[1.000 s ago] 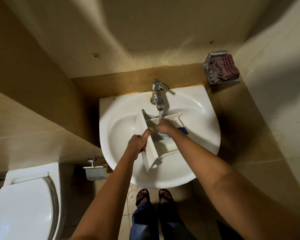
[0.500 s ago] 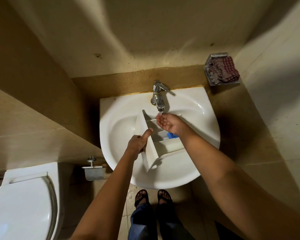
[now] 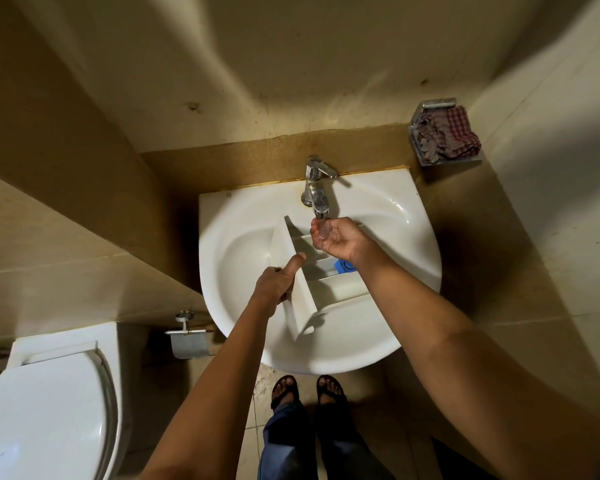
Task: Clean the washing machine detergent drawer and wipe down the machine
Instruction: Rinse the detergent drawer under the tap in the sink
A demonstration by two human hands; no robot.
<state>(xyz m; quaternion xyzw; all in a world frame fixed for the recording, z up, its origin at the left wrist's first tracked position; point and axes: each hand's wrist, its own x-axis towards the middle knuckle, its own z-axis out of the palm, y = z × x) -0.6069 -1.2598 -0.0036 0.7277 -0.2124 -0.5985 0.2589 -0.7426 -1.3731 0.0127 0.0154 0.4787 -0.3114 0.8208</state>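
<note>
A white detergent drawer (image 3: 329, 292) with several compartments and a blue insert (image 3: 343, 265) lies tilted inside the white sink (image 3: 395, 209). My left hand (image 3: 278, 282) grips the drawer's front panel, thumb pointing up along its edge. My right hand (image 3: 336, 237) is cupped palm up directly under the chrome tap (image 3: 317, 188), above the drawer's far end. Water runs from the spout into that palm. The hand holds nothing solid.
A checked cloth (image 3: 447, 136) sits in a metal wall holder at the upper right. A toilet (image 3: 45, 410) with its lid down stands at the lower left, with a paper holder (image 3: 187, 341) beside it. My sandalled feet (image 3: 309, 393) are below the sink.
My right hand lifted out of the drawer compartment, turned palm up and now catches the running water. The left hand and drawer have stayed put.
</note>
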